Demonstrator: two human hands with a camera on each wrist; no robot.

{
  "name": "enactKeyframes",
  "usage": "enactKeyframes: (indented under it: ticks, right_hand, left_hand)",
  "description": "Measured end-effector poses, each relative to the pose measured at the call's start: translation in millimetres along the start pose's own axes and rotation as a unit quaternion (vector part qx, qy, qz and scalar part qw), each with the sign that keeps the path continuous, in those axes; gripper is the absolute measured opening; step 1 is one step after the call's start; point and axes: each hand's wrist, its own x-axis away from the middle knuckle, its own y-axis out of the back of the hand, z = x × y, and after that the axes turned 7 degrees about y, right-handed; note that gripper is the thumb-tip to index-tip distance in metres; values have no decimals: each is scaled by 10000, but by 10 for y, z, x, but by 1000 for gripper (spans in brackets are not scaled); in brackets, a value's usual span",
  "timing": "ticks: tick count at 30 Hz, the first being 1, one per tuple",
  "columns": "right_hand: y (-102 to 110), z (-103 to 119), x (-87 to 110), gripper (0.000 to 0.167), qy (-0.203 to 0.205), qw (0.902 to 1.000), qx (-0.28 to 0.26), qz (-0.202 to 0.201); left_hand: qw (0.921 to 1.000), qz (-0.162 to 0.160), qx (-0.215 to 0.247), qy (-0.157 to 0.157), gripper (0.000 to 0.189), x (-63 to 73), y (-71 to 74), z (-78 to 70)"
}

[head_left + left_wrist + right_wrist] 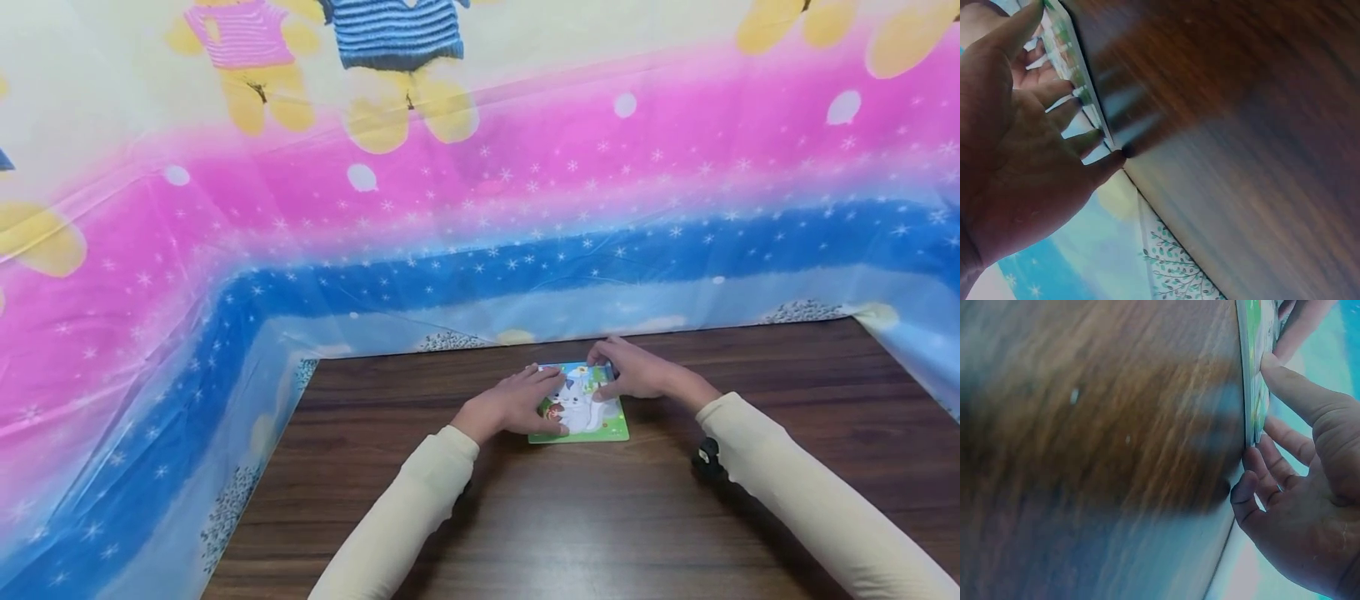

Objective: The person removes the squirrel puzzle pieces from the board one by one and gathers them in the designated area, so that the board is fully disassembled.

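A flat square picture board [588,421] lies on the brown table, with a white cartoon animal on it and green along its near edge. My left hand [517,402] rests over its left side, fingers spread toward the far edge and thumb near the front. At the far right corner is my right hand [637,371], its thumb touching the picture and its loosely bent fingers at the edge. Seen low from the right wrist, the board [1249,369] shows a thin layered side. The left wrist view catches the board's edge [1079,56] beyond my fingers. My hands cover parts of the picture.
The dark wood-grain table [600,517] extends around the board. Behind it and along its left side hangs a printed cloth [487,200] with pink and blue bands, snowflakes and teddy bears. A small black object [707,454] sits at my right wrist.
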Motion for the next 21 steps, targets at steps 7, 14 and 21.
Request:
enactKeyframes:
  ticks: [7, 14, 21]
  right_hand:
    - [33, -63, 5, 40, 192, 9996, -216, -22]
    - [36, -73, 2, 39, 206, 9996, -179, -65]
    - [8, -6, -29, 41, 351, 9950, 900, -270]
  left_hand:
    - [10000, 58, -28, -2, 90, 1, 11, -23]
    - [9999, 81, 60, -44, 90, 6, 24, -10]
    - [9998, 81, 187, -55, 90, 12, 21, 9]
